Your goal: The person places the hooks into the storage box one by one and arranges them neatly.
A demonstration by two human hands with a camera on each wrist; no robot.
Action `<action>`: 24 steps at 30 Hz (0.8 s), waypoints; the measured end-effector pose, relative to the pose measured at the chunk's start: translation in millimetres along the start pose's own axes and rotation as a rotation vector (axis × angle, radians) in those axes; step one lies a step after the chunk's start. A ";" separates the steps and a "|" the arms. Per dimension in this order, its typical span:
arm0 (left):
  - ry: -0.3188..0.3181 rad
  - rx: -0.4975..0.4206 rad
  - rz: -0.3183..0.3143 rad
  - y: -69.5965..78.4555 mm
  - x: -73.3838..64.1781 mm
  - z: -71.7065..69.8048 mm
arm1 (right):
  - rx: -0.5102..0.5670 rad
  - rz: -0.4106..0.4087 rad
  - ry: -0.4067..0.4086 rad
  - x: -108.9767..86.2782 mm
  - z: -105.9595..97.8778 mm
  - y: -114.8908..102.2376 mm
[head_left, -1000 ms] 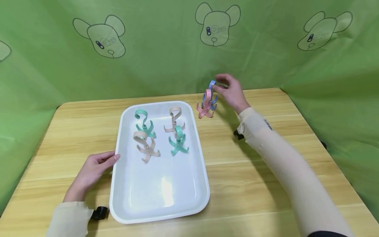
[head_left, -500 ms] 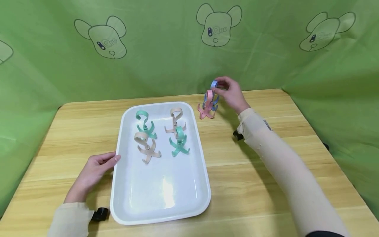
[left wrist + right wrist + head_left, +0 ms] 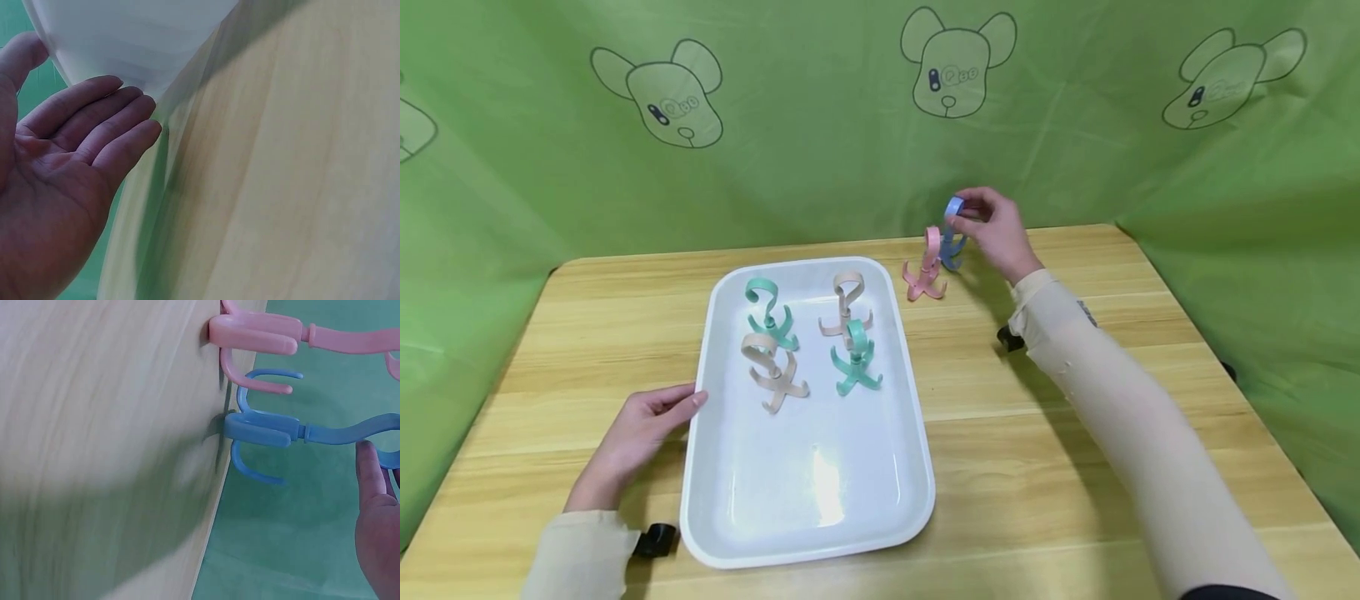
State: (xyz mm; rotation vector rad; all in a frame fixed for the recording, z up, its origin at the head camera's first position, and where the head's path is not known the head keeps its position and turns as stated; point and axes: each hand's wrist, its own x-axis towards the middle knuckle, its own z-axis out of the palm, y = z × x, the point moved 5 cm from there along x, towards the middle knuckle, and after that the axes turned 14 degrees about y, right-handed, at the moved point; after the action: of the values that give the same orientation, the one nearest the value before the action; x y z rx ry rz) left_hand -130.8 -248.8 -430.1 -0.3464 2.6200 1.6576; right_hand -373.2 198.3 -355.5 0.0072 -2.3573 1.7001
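My right hand point(image 3: 998, 232) pinches the curved top of a blue four-pronged rotating hook point(image 3: 269, 428) at the table's far edge. In the right wrist view the blue hook's prongs are close to the wood, apart from the pink hook point(image 3: 256, 334) beside it. A white tray point(image 3: 805, 458) holds two green hooks point(image 3: 856, 367) and two beige hooks point(image 3: 778, 383), all standing on their prongs. My left hand point(image 3: 640, 429) holds the tray's left rim, thumb over the edge and fingers point(image 3: 106, 119) stretched against the outer wall from below.
The wooden table point(image 3: 1037, 475) extends around the tray on both sides. Behind it hangs a green curtain point(image 3: 820, 167) with mouse-head outlines. A black wrist mount point(image 3: 655, 540) is near the tray's lower left corner.
My right hand has taken hold of the blue hook and moved it right, away from the pink hook. The left hand and the tray have stayed in place.
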 end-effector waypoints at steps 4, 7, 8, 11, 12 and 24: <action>-0.002 0.003 -0.005 0.1 -0.2 0.2 | -0.001 0.012 0.015 0.4 -6.5 -3.2; -0.002 0.007 -0.006 0.2 -0.1 0.0 | 0.013 0.016 0.029 1.0 -12.2 -6.7; -0.002 0.009 -0.006 0.3 0.0 -0.1 | 0.018 0.019 0.032 1.1 -14.1 -7.5; -0.003 0.006 -0.004 0.4 0.3 -0.2 | 0.017 0.031 0.038 0.7 -20.7 -8.7; -0.003 0.004 -0.002 0.5 0.4 -0.2 | 0.012 0.035 0.038 0.0 -23.0 -9.0; -0.012 -0.003 0.004 0.5 0.5 0.2 | -0.016 0.027 0.061 -13.6 -50.5 -24.9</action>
State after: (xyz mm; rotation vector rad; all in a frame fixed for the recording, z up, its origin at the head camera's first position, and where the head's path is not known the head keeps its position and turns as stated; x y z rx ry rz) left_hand -131.5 -248.5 -429.9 -0.3305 2.6118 1.6599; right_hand -347.1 235.8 -319.8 -0.0783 -2.3365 1.6694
